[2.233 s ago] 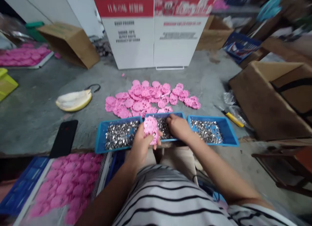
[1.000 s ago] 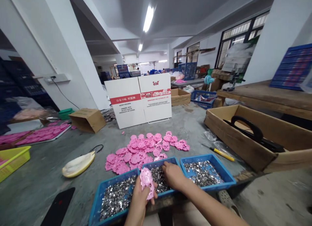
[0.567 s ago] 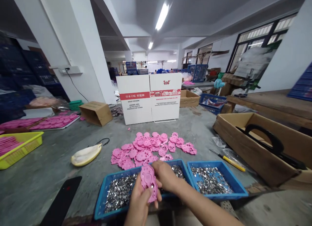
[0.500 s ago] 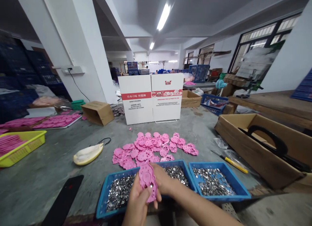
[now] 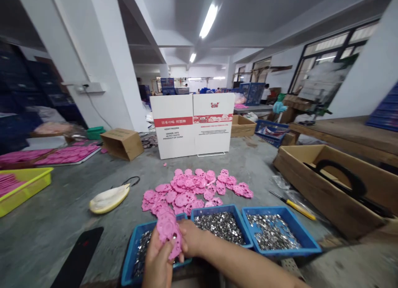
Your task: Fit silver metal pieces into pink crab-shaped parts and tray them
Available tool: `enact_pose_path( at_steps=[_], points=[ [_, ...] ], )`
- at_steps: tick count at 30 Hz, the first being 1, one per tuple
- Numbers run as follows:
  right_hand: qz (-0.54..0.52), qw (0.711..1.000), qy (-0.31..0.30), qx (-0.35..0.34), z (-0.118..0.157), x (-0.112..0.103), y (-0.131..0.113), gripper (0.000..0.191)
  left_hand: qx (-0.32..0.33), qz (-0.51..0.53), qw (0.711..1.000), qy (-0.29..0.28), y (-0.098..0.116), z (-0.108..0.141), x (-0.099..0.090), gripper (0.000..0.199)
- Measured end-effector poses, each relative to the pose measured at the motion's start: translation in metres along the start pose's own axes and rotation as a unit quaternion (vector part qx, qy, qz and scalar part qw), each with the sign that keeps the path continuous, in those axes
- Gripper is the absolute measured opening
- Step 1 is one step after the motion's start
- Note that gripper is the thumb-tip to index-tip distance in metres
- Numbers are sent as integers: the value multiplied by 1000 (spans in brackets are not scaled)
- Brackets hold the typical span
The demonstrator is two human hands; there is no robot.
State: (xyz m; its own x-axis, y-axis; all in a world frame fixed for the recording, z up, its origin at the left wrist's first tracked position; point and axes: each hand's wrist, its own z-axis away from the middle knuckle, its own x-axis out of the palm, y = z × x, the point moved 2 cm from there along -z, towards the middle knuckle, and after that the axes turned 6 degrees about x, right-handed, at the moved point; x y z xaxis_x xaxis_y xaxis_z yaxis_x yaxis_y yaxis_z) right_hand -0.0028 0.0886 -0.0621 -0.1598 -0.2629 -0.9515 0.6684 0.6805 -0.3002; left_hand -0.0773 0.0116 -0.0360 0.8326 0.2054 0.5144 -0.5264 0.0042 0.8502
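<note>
A pink plastic piece [image 5: 168, 230] is gripped in my left hand [image 5: 158, 259], the thumb pressed on its lower part beside a small shiny metal bit. My right hand [image 5: 191, 238] is against the right side of the piece, its fingers partly hidden behind it. Below and around the hands is the left blue tray [image 5: 127, 259] of metal bits. The middle blue tray [image 5: 245, 234] and the right blue tray [image 5: 315, 248] hold more metal bits. Behind them lies a heap of pink pieces [image 5: 189, 186].
A white printed carton [image 5: 213, 134] stands behind the heap. At right are a yellow-handled screwdriver [image 5: 300, 209] and an open cardboard box [image 5: 323, 188]. At left lie a yellow-rimmed object [image 5: 110, 199], a black flat object [image 5: 79, 255] and a yellow basket [image 5: 27, 190].
Both hands have moved left with the pink piece, over the left tray. More of the middle tray shows now.
</note>
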Motion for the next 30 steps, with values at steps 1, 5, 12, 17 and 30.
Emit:
enact_pose_path(
  at_steps=[1, 5, 12, 17, 30],
  points=[
    [14, 1000, -11, 13, 2, -2, -1, 16, 7, 5, 1000, 16, 4, -2, -1, 63],
    [53, 996, -57, 44, 9, -15, -10, 4, 21, 32, 996, 83, 20, -7, 1, 65],
    [20, 996, -53, 67, 13, -30, -18, 30, 42, 6, 990, 134, 35, -4, 0, 51],
    [-135, 981, 23, 139, 10, -23, -14, 25, 55, -16, 985, 161, 33, -6, -14, 60],
    [-329, 932, 89, 122, 35, -38, 0, 22, 62, -132, 983, 113, -8, -13, -17, 65]
  ],
)
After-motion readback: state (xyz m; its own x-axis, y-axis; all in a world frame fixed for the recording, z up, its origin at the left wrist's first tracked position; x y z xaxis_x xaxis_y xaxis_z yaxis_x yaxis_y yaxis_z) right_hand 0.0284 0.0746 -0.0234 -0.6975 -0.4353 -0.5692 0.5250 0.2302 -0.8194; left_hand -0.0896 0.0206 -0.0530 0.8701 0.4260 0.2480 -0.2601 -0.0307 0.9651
